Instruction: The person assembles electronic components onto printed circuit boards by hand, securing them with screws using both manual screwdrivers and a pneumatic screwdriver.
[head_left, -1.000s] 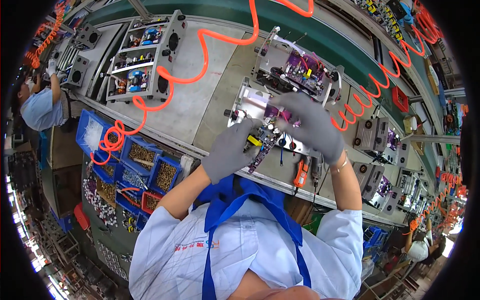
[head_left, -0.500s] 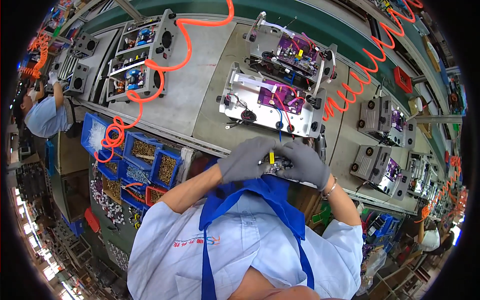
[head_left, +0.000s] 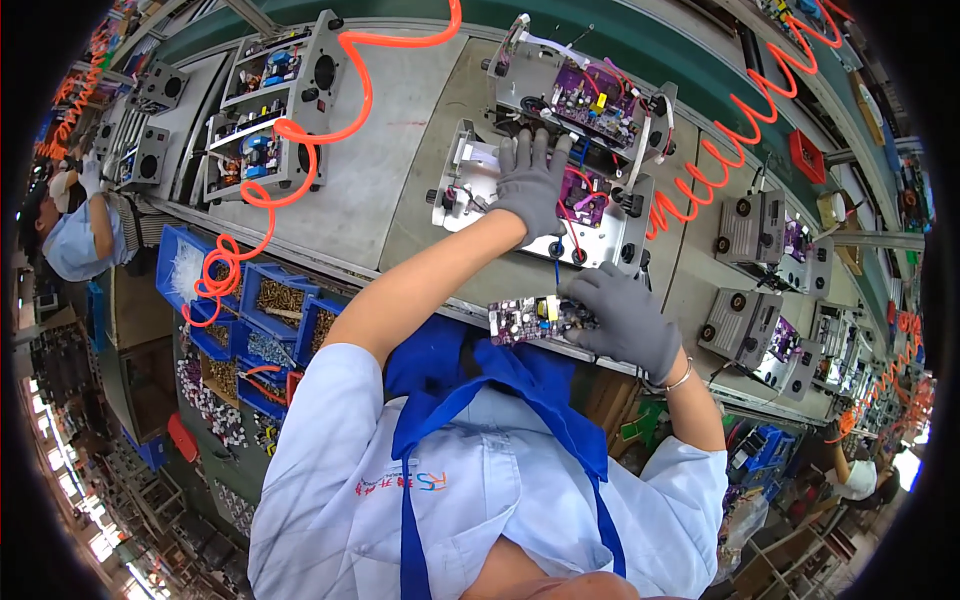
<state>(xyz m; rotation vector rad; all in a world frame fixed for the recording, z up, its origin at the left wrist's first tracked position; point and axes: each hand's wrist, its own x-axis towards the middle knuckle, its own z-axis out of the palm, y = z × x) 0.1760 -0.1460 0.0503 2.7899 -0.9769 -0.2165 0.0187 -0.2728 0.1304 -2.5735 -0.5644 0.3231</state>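
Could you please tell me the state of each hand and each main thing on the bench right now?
Left hand: gloved, fingers spread, resting flat on the metal chassis.
Right hand: gloved, closed on the loose circuit board.
Loose circuit board: held level at the bench's near edge, off any chassis.
Metal chassis: lying on the bench, purple board inside, wires showing.
Orange coiled hose: hanging slack across the bench.
Blue parts bins: open, filled with small parts.
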